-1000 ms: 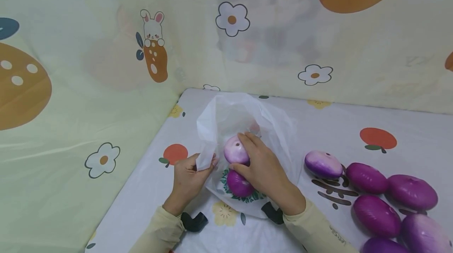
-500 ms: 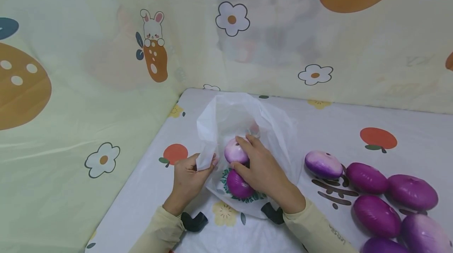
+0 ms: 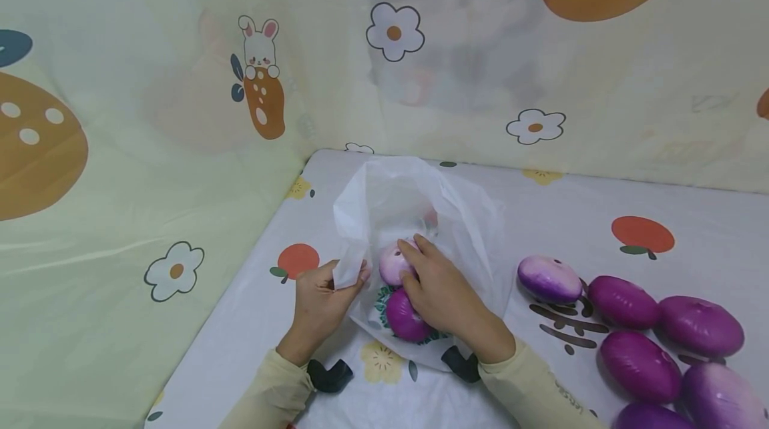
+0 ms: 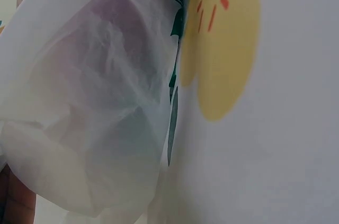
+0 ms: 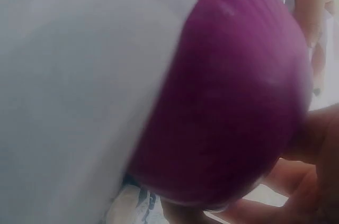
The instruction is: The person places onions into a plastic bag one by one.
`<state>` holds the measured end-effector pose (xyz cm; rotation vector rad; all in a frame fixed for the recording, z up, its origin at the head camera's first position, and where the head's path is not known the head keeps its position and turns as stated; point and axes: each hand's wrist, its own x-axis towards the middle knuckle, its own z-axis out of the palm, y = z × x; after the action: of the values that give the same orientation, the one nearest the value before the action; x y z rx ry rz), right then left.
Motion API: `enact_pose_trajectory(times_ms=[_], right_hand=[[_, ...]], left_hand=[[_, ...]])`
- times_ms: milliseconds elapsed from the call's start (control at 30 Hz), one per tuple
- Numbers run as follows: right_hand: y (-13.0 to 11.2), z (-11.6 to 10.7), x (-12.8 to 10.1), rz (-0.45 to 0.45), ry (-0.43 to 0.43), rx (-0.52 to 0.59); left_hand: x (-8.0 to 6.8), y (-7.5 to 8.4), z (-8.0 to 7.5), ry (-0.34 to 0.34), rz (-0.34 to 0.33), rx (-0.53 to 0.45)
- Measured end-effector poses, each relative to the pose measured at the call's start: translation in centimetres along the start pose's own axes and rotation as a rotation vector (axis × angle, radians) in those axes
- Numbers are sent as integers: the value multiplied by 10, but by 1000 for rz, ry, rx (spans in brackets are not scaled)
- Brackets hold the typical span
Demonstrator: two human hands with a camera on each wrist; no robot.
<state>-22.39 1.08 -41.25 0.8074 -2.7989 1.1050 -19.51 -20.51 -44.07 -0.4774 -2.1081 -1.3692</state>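
Note:
A white plastic bag with a green leaf print lies with its mouth facing me in the head view. My left hand pinches the left edge of its mouth between thumb and fingers. Inside the mouth, my right hand holds a pale pink-purple onion, fingertips at its top and thumb at its lower right. A magenta onion sits just below it, under the thumb. In the right wrist view that magenta onion looms large, partly covered by white bag film. Bag film fills the left wrist view's left side.
Several more purple onions lie grouped to the right, among them a two-tone onion and a magenta onion. Printed cloth covers the table. Patterned curtains rise behind and on the left.
My right fingers and thumb have slid down and to the right across the pale onion, which has shifted slightly. The magenta onion has moved a little lower. My left hand stays put.

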Motion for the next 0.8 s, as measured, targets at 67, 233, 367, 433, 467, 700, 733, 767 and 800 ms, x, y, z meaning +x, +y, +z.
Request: enact_pose_trajectory(times_ms=[67, 233, 367, 433, 467, 700, 733, 767, 800], right_hand=[[0, 0, 0, 2, -6, -6], [-1, -1, -1, 8, -13, -10], [-2, -2, -1, 16, -21, -6], [-2, -1, -1, 20, -24, -4], [-2, -1, -1, 21, -24, -4], [-2, 0, -2, 16, -15, -15], [-2, 0, -2, 15, -14, -16], [-2, 0, -2, 15, -13, -17], [-2, 0, -2, 16, -14, -18]], left_hand=[[0, 0, 0, -3, -3, -5], [0, 0, 0, -8, -9, -11], [0, 0, 0, -11, -13, -15], [-1, 0, 0, -13, -17, -20], [-1, 0, 0, -14, -19, -21], [-2, -1, 0, -19, -26, -20], [-1, -1, 0, -19, -26, -20], [-1, -1, 0, -20, -27, -21], [-1, -1, 0, -20, -29, -22]])
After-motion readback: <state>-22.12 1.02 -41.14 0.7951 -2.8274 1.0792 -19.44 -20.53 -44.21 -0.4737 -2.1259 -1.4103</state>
